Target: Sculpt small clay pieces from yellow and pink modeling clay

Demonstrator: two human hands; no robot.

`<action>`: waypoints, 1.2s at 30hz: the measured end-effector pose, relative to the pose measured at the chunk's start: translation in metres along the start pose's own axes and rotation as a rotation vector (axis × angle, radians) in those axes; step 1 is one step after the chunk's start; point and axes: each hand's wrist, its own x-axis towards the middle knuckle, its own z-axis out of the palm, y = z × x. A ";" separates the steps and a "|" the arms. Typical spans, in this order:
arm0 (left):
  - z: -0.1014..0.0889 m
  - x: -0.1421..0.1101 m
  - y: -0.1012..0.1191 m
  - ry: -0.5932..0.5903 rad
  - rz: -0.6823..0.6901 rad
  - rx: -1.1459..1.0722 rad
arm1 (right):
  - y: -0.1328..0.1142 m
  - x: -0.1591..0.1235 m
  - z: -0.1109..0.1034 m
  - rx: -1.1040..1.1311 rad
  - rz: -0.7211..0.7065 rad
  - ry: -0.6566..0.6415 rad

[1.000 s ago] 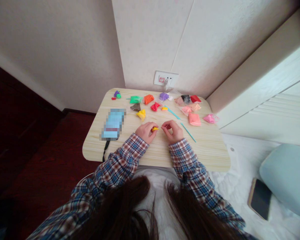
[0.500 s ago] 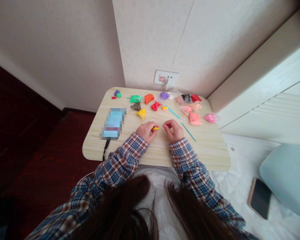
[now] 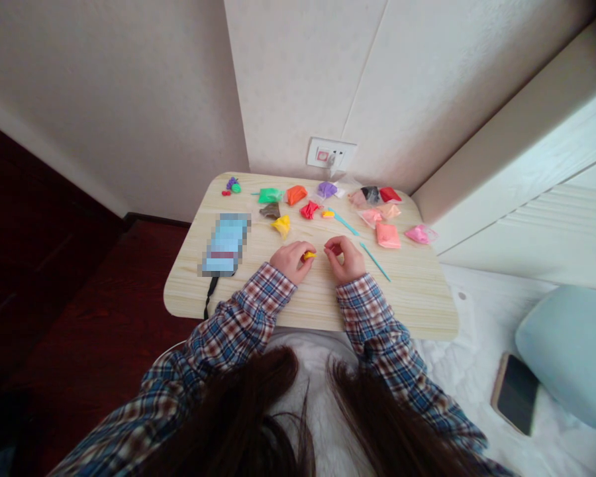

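My left hand (image 3: 289,260) rests on the light wooden table (image 3: 258,301) with its fingers curled round a small yellow and orange clay piece (image 3: 308,255). My right hand (image 3: 345,260) lies a little to the right of it, fingers pinched together; what they hold is too small to make out. Both sleeves are plaid. Just behind the hands lie a yellow clay bag (image 3: 281,226) and a red clay bag (image 3: 308,211).
Several coloured clay bags line the table's back: green (image 3: 269,195), orange (image 3: 295,195), purple (image 3: 326,190), pinks (image 3: 387,235). Two teal sticks (image 3: 375,261) lie right of my hands. A blurred blue item (image 3: 224,244) sits at left. A phone (image 3: 515,393) and pale cushion (image 3: 571,354) lie on the bed.
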 end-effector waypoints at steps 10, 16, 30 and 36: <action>0.000 0.000 0.001 -0.002 0.000 0.003 | -0.004 0.001 -0.003 0.037 -0.031 -0.039; -0.001 0.000 0.002 -0.010 -0.007 0.007 | -0.007 0.004 -0.005 0.027 -0.063 -0.070; -0.002 0.001 0.002 -0.030 -0.010 0.010 | -0.005 0.003 -0.003 -0.007 -0.041 -0.043; -0.003 0.001 0.003 -0.030 -0.009 0.013 | -0.005 0.004 -0.003 -0.009 -0.059 -0.038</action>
